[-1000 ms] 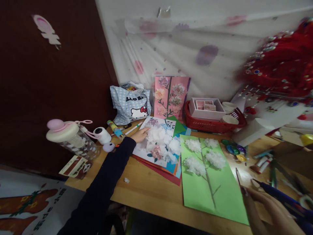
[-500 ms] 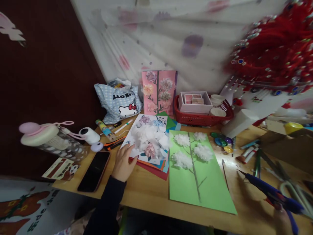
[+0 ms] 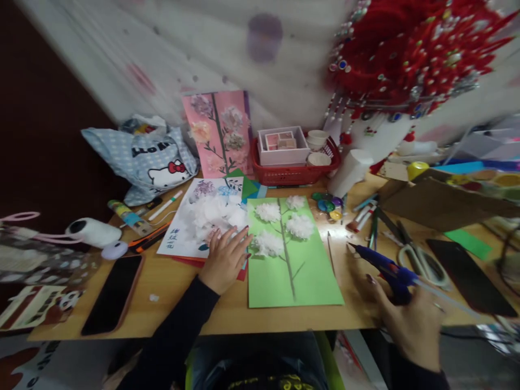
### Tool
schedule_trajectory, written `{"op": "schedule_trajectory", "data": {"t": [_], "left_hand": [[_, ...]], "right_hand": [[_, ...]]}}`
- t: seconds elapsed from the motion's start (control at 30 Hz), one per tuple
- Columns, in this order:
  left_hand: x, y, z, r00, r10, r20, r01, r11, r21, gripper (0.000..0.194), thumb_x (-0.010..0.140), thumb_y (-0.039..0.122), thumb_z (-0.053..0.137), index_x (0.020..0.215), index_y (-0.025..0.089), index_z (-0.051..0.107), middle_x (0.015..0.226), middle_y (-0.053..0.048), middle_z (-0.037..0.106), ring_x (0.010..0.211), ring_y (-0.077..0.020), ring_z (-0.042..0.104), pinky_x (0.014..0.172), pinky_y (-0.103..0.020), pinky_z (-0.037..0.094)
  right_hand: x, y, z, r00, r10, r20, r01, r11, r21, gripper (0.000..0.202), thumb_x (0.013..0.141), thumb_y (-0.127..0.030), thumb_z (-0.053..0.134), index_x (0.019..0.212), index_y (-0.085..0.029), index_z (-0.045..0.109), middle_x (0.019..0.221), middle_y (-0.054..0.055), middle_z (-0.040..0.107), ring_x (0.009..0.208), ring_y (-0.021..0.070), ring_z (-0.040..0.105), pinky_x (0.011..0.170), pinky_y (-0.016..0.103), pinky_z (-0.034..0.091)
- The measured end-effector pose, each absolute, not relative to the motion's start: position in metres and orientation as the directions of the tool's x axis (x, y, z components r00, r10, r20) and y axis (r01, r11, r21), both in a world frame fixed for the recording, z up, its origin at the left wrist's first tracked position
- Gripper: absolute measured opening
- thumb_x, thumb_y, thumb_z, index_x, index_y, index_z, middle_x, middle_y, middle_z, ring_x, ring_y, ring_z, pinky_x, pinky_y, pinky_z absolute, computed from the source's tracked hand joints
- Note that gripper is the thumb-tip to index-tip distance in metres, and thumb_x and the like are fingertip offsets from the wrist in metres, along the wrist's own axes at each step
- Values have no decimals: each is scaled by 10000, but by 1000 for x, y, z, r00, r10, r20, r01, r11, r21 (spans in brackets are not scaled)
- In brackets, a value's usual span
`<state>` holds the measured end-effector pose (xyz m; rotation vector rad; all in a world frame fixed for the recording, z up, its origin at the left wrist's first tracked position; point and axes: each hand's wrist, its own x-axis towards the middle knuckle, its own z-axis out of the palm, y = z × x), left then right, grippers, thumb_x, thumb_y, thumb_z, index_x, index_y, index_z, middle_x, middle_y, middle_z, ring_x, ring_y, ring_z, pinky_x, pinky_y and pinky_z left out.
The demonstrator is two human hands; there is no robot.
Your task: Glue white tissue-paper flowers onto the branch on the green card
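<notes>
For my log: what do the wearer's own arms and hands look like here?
Both arms wear long, dark sleeves, navy or black, plain-looking and reaching the wrists. The left hand and right hand are ungloved, with dark-looking nails. Blur hides finer detail, including whether any ring is worn.

My left hand (image 3: pixel 228 257), fingers spread, was over the edge of the white tissue paper (image 3: pixel 211 210), beside the green sheet (image 3: pixel 268 281) with four white flowers (image 3: pixel 299 226). My right hand (image 3: pixel 414 319) was at the blue glue gun (image 3: pixel 382 262), near the scissors (image 3: pixel 416 251).
</notes>
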<state>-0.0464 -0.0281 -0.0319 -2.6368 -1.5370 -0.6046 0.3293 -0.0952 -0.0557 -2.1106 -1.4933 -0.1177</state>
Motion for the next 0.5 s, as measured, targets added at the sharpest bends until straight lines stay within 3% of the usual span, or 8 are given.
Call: {"op": "schedule_trajectory", "data": {"t": [0.1, 0.3, 0.5], "left_hand": [[-32, -11, -33, 442, 869, 223, 871, -475, 123, 477, 921, 165, 422, 1383, 258, 501, 1480, -75, 466, 1347, -345, 401, 1114, -640, 192], [-32, 13, -35, 363, 921, 139, 929, -370, 20, 431, 916, 122, 392, 1290, 194, 591, 1506, -136, 413, 1397, -363, 340, 1116, -699, 87], [-59, 17, -30, 164, 951, 260, 982, -182, 46, 372, 936, 205, 403, 1235, 159, 620, 1485, -180, 430, 1398, -394, 322, 1098, -727, 25]], "right_hand": [[335, -84, -44, 328, 889, 319, 933, -254, -254, 532, 770, -675, 518, 835, -160, 635, 797, 145, 634, 716, 295, 585, 657, 415, 442], [346, -71, -34, 259, 911, 322, 921, -133, -365, 469, 756, -627, 524, 806, -180, 657, 762, 119, 660, 853, 321, 603, 774, 454, 475], [347, -79, -25, 421, 891, 169, 790, -269, -551, 440, 745, -621, 563, 744, -188, 644, 581, 57, 660, 553, 242, 647, 459, 308, 473]]}}
